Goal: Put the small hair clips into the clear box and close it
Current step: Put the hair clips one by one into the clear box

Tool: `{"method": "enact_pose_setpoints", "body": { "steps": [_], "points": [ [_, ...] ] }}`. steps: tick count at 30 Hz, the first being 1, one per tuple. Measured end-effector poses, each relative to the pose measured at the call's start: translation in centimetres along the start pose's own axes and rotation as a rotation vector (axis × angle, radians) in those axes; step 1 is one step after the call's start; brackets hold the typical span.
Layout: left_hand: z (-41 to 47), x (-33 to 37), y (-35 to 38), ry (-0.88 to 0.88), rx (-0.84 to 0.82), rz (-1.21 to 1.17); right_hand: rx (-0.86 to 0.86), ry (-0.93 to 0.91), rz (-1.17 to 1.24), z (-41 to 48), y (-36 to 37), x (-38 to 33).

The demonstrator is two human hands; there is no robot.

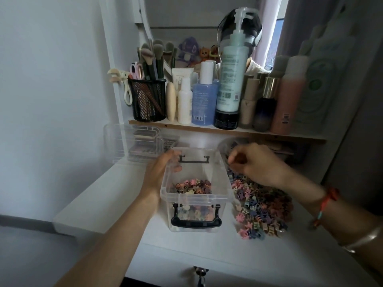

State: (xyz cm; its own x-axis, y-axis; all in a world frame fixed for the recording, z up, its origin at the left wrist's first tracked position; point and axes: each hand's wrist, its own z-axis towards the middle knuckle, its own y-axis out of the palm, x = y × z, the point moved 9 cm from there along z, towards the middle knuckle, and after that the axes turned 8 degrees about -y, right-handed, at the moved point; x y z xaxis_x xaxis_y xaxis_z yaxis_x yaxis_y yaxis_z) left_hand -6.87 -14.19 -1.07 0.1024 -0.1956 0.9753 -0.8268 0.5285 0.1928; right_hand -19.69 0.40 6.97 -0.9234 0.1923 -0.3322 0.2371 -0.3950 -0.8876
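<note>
The clear box [224,183] stands open on the white dresser top, with black latch handles front and back and a layer of small pastel hair clips inside. My left hand [163,168] grips the box's far left rim, thumb inside the wall. A large pile of small hair clips [261,206] lies on the dresser just right of the box. My right hand [255,164] hovers over the far end of that pile, beside the box's right wall, fingers curled together as if pinching clips; what they hold is blurred.
A clear lid or second clear container [132,141] stands behind the box at the left. A shelf [228,129] above carries bottles and a black mesh brush cup [149,98]. The drawer key [200,274] sticks out below the front edge.
</note>
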Motion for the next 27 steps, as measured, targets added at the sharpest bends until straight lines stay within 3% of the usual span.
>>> {"method": "enact_pose_setpoints", "body": {
  "steps": [5,11,13,15,17,19,22,25,27],
  "points": [
    [0.0,-0.1,-0.3,0.027,-0.003,-0.007,-0.274,0.023,-0.158,-0.9,3.6,0.9],
    [0.1,-0.5,-0.3,0.007,-0.016,-0.042,-0.26,0.044,-0.175,-0.5,4.1,1.5],
    [0.3,-0.6,-0.3,0.002,-0.026,-0.045,-0.084,0.081,-0.03,0.3,1.9,1.4],
    [0.3,-0.6,-0.4,0.016,-0.022,-0.039,0.115,0.078,0.318,0.8,-0.5,0.7],
    [0.2,-0.7,-0.4,0.024,-0.025,-0.042,0.16,0.008,0.595,1.2,-1.7,-0.6],
    [0.2,-0.7,-0.4,0.024,-0.03,-0.046,0.118,-0.029,0.641,1.4,-1.7,-1.5],
    [0.3,-0.6,-0.4,0.019,-0.03,-0.05,0.11,0.013,0.402,1.4,-1.1,-0.2],
    [0.3,-0.6,-0.5,0.035,-0.026,-0.057,-0.096,0.069,-0.042,0.6,1.8,1.5],
    [0.3,-0.5,-0.5,0.038,-0.021,-0.058,-0.219,0.097,-0.192,-0.1,3.7,2.3]
  ]
}}
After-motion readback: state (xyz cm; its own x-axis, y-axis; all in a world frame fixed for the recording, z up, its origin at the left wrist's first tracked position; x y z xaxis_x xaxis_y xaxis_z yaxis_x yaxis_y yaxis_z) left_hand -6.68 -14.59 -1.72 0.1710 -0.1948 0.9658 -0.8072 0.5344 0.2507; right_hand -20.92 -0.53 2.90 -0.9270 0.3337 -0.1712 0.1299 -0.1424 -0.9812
